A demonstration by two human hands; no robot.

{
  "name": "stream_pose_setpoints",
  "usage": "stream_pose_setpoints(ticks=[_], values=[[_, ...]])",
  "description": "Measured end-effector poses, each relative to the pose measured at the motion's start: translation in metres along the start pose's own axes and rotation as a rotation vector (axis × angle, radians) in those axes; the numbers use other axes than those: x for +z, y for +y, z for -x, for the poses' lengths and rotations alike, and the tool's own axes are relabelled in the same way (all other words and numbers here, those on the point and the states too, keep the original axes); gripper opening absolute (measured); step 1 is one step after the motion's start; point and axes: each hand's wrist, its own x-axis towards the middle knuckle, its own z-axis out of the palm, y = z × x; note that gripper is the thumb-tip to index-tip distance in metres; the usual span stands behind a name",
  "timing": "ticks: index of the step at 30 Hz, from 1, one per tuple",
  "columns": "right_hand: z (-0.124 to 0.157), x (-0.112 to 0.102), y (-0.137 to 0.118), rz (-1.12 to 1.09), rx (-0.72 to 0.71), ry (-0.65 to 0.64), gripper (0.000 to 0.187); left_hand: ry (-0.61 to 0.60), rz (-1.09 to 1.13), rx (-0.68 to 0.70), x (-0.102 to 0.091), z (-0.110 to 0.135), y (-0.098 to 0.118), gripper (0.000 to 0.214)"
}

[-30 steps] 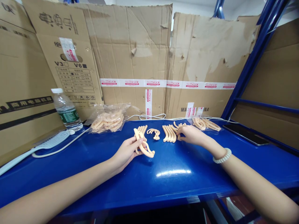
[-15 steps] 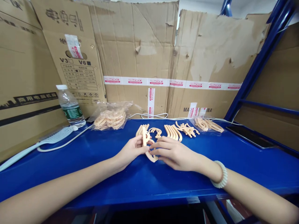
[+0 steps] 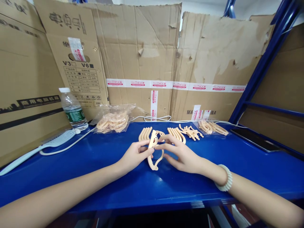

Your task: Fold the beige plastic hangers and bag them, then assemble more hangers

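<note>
My left hand (image 3: 137, 153) pinches a beige plastic folding hanger (image 3: 152, 162) between thumb and fingers, above the blue table. The hanger stands tilted, with its curved arms hanging below the thumb and a rounded part at its top. On its right side, my right hand (image 3: 181, 155) has its fingers spread, the fingertips close to or touching the hanger; exact contact is unclear. Behind the hands lie a row of curved hanger arms (image 3: 144, 134), another row of curved arms (image 3: 176, 134), and hook pieces (image 3: 160, 133) partly hidden by the held hanger.
A pile of small beige pieces (image 3: 191, 132) lies right of the rows. Bagged beige parts (image 3: 112, 122) and a second bag (image 3: 212, 127) sit at the back. A water bottle (image 3: 74, 110), hairbrush (image 3: 57, 141), phone (image 3: 255, 140) and white cable (image 3: 156, 118) surround them. Cardboard (image 3: 140, 60) walls the back.
The hanger has turned and tilted in my left hand, its lower arms now showing further apart. My right hand's fingers have shifted and spread a little more beside it.
</note>
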Motion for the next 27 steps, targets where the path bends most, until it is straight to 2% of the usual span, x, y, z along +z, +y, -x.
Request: stream_pose_setpoints(ticks=[3, 9, 15, 27], values=[[-0.002, -0.002, -0.001, -0.109, 0.087, 0.047, 0.042, -0.008, -0.018, 0.009, -0.001, 0.0, -0.003, 0.038], [-0.003, -0.003, 0.006, -0.424, 0.211, 0.023, 0.032, 0.014, -0.036, 0.038, 0.001, 0.0, -0.002, 0.037], [-0.002, -0.001, 0.01, -0.636, 0.325, 0.044, 0.03, -0.015, -0.103, 0.062, 0.001, 0.001, -0.001, 0.033], [-0.002, -0.001, 0.011, -0.717, 0.384, 0.083, 0.026, -0.021, -0.14, 0.084, -0.001, 0.0, -0.006, 0.031]])
